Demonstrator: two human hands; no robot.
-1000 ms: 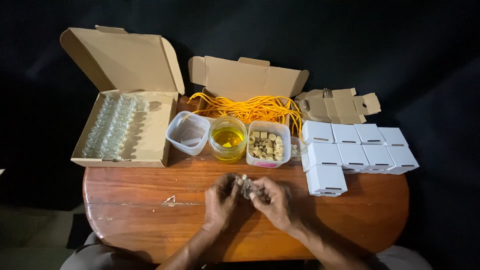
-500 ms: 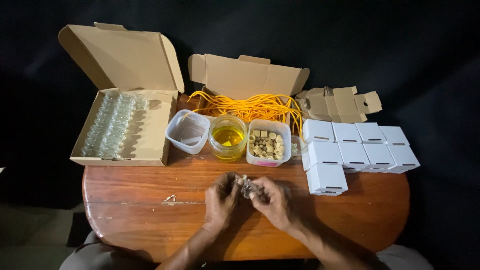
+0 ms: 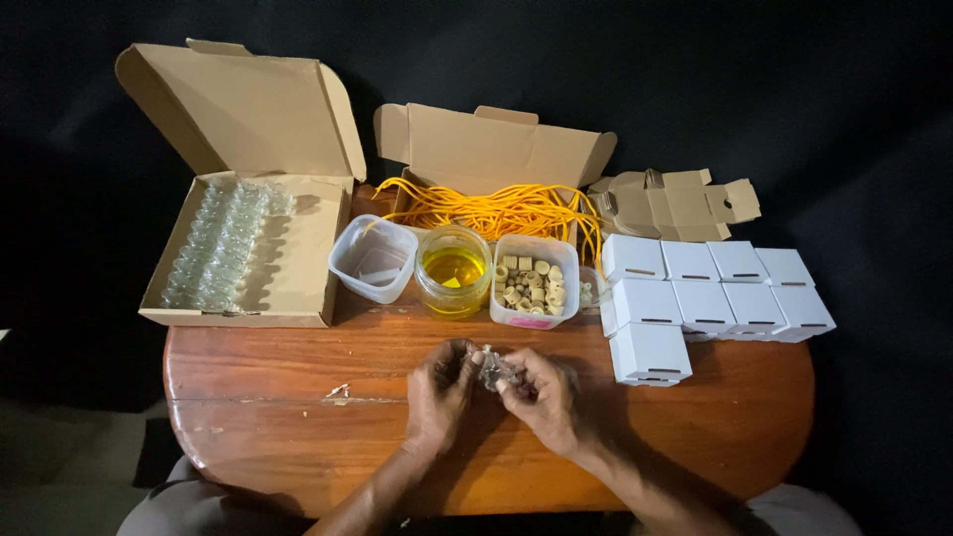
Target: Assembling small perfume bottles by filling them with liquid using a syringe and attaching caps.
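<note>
A small clear glass vial (image 3: 490, 369) sits pinched between both hands just above the near middle of the oval reddish wooden table (image 3: 248, 397). Which way its long axis runs cannot be told. The right hand (image 3: 541, 397) closes on it from the right, and the left hand (image 3: 439, 389) curls narrow fingers onto its left end; both are equally near. Behind them stand a plastic tub of cork stoppers (image 3: 533, 282) and a glass jar of yellow liquid (image 3: 454, 269).

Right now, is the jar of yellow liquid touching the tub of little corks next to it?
Cannot tell. In the head view the jar of yellow liquid and the tub of corks stand side by side with their edges meeting, but neither contact nor a gap shows plainly.
</note>
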